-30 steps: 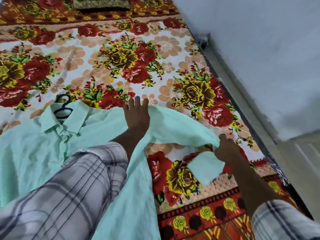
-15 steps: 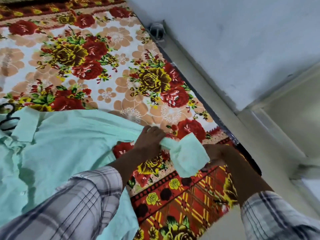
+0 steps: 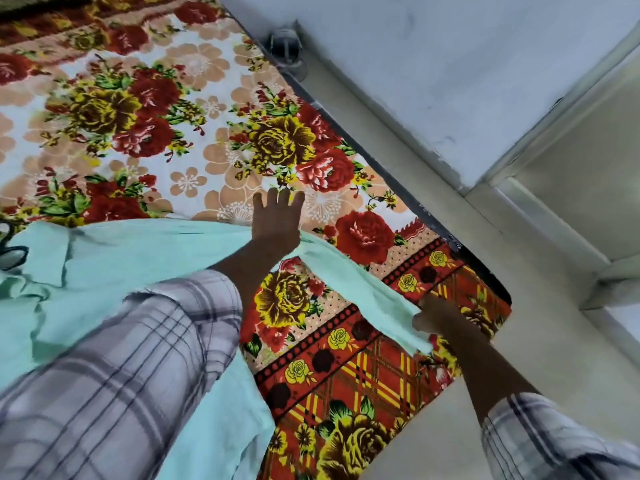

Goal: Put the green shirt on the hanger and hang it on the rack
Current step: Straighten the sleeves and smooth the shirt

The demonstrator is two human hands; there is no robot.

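The pale green shirt (image 3: 131, 258) lies spread on the flowered bedsheet (image 3: 194, 157), collar toward the left edge. A black hanger (image 3: 10, 247) shows partly at the collar, mostly cut off by the frame. My left hand (image 3: 277, 223) lies flat, fingers spread, at the top of the shirt's right sleeve (image 3: 353, 289). My right hand (image 3: 436, 317) pinches the sleeve's cuff end, and the sleeve runs stretched out between both hands. No rack is in view.
The bed's right edge meets a grey wall (image 3: 450, 64) with a pale ledge running along it. A small round fixture (image 3: 285, 46) sits at the wall's base. The sheet's red patterned border (image 3: 363, 393) hangs over the near corner.
The sleeve was bunched between both hands; now it is pulled out straight. My left hand moved up to the shoulder and flattened, my right hand drew the cuff toward the bed corner.
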